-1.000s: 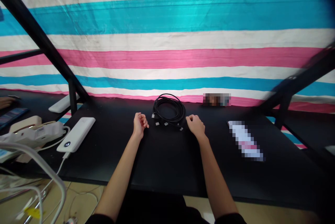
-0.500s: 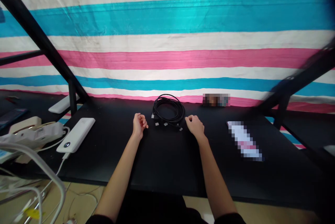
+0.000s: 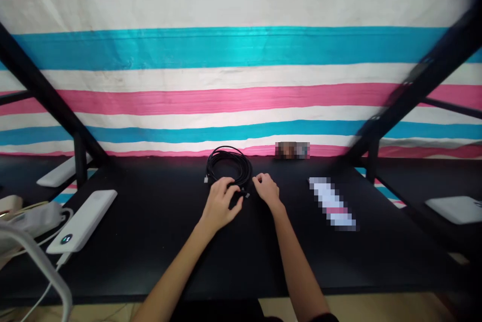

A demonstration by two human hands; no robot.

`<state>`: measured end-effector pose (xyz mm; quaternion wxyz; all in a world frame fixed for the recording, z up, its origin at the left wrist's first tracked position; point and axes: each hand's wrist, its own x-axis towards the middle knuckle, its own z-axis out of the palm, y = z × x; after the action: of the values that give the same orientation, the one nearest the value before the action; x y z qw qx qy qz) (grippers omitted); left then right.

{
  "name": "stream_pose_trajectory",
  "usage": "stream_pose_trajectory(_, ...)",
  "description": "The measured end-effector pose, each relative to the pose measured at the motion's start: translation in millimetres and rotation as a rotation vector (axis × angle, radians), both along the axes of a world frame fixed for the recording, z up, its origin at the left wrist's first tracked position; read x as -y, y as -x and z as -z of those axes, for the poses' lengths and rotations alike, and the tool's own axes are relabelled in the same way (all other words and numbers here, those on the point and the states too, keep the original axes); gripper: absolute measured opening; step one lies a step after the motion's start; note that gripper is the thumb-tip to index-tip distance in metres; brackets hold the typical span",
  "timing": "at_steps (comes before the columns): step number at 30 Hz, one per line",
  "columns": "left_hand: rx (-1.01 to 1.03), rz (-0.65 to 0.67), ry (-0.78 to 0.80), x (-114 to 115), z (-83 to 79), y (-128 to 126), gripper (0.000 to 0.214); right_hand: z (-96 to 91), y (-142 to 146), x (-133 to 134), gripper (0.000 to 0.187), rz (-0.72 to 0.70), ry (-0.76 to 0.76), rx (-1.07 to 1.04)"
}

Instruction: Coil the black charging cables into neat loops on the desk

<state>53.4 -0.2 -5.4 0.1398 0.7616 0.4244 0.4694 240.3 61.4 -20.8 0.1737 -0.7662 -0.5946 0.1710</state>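
Note:
A loose coil of black cables (image 3: 246,164) lies on the black table, close to the striped sheet. Pale metal plugs show at its ends: one connector (image 3: 206,180) sticks out at the left, and others are near the coil's front. Over the coil's near edge is my left hand (image 3: 222,203), palm down, with thumb and fingers apart; it covers some of the plugs, and whether it touches the cables I cannot tell. To the right of the coil, my right hand (image 3: 268,190) rests with its fingers curled in, and nothing shows in them.
A white power bank (image 3: 85,221) with a plugged-in white cable lies at the left, beside a power strip (image 3: 37,221). A pixelated flat object (image 3: 331,204) is at the right. Black frame bars (image 3: 406,93) slope down at both sides. Another white device (image 3: 454,210) sits far right.
My left hand has moved right and turned palm down over the front of the coil. My right hand stays beside the coil. The view has shifted to the right and up.

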Motion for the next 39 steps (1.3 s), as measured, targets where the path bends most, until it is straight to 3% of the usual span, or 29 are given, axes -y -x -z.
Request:
stream_pose_trajectory(3, -0.426, 0.077, -0.09, -13.6, 7.7, -5.0, 0.037, -0.7, -0.4, 0.5, 0.026, -0.008, -0.01, 0.003)
stream_pose_trajectory(7, -0.638, 0.005, -0.032, -34.6, 17.9, 0.6, 0.047, -0.4, -1.3, -0.2, 0.025, -0.016, -0.009, 0.005)
stream_pose_trajectory(17, -0.685, -0.147, 0.072, -39.4, 26.3, 18.5, 0.03, -0.2, -1.5, -1.1, 0.026, -0.021, 0.004, 0.025)
stream_pose_trajectory(24, -0.686, -0.264, 0.166, -28.4, 21.5, 83.6, 0.029, -0.6, -3.8, -3.4, 0.028, -0.044, 0.049, 0.055)
stream_pose_trajectory(32, -0.603, -0.486, 0.241, -8.9, 19.2, 169.5, 0.027, 1.3, -6.3, -4.9, 0.026, -0.077, 0.048, 0.059)
stream_pose_trajectory(35, -0.549, -0.486, 0.26, -0.4, 17.5, 182.8, 0.037, 1.8, -4.9, -4.7, 0.025, -0.091, 0.043, 0.064)
stream_pose_trajectory(39, -0.481, -0.486, 0.277, -1.0, 13.2, 174.5, 0.04, 1.1, 3.2, -1.7, 0.026, -0.143, 0.024, 0.063)
